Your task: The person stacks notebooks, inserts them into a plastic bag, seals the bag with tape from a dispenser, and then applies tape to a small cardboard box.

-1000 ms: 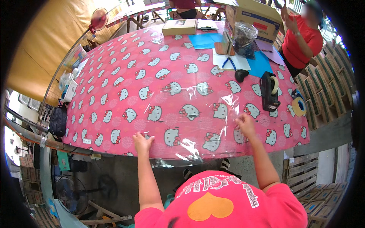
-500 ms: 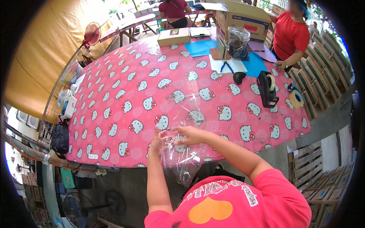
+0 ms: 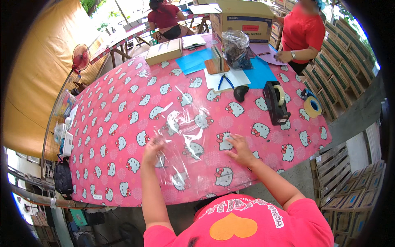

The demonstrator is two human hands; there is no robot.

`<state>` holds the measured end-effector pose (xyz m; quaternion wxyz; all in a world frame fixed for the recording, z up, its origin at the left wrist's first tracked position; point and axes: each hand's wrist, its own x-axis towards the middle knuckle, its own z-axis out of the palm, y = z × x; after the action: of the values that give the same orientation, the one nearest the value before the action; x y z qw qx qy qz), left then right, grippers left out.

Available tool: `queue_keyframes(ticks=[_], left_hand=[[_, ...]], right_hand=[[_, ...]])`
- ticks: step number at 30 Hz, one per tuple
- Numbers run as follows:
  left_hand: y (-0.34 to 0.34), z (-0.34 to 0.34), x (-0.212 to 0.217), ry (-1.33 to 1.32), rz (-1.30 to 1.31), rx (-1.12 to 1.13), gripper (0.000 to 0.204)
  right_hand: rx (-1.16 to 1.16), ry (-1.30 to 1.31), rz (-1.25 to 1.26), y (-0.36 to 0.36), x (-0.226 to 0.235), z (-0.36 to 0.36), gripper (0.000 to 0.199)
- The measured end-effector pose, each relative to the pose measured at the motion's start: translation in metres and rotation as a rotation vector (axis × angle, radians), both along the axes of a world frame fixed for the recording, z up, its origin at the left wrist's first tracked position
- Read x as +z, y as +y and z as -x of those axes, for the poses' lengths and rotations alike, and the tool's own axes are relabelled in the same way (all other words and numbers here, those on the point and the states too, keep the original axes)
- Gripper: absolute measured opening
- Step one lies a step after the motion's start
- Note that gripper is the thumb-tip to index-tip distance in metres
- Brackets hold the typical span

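A clear, wrinkled plastic bag (image 3: 193,142) lies spread over the near middle of the pink table, glossy with reflections. At its left edge is my left hand (image 3: 153,150), its fingers curled in and pinching the film. My right hand (image 3: 242,151) hovers low over the table to the right of the plastic, fingers spread and nothing in them.
A black tape dispenser (image 3: 276,103), a tape roll (image 3: 312,107) and a dark rounded object (image 3: 241,94) lie to the right. Blue-handled pliers (image 3: 226,82), a filled plastic bag (image 3: 236,49) and a large carton (image 3: 247,22) are farther back. A co-worker (image 3: 302,33) stands far right.
My hands have parted: the left went slightly left, the right moved right off the plastic. The bag, bunched at the table's near edge before, now lies spread farther onto the tabletop.
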<state>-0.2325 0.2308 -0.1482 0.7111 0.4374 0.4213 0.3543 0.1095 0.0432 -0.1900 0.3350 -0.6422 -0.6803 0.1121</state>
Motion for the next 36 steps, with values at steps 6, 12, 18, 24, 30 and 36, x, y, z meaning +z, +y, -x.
queue_keyframes(ticks=[6,12,18,24,30,36], left_hand=[[0.161,-0.048,0.031,-0.359,-0.117,0.249,0.039],[0.28,-0.089,0.008,-0.685,-0.186,0.737,0.034],[0.274,-0.178,-0.074,-0.417,0.094,0.891,0.029],[0.219,-0.193,-0.073,-0.33,0.178,0.585,0.06],[0.155,-0.159,0.01,0.521,-0.597,0.528,0.099],[0.062,-0.146,0.11,1.166,-1.422,-0.036,0.086]], right_hand=[[-0.134,0.072,-0.058,0.034,-0.005,-0.015,0.031],[-0.305,0.273,-0.188,0.19,0.046,-0.086,0.027],[-0.622,0.107,-0.169,0.367,0.055,-0.173,0.053],[-0.622,-0.068,0.067,0.425,0.065,-0.169,0.046],[-0.563,0.093,-0.265,0.354,0.105,-0.159,0.036],[0.103,0.164,-0.248,0.212,0.117,-0.018,0.03]])
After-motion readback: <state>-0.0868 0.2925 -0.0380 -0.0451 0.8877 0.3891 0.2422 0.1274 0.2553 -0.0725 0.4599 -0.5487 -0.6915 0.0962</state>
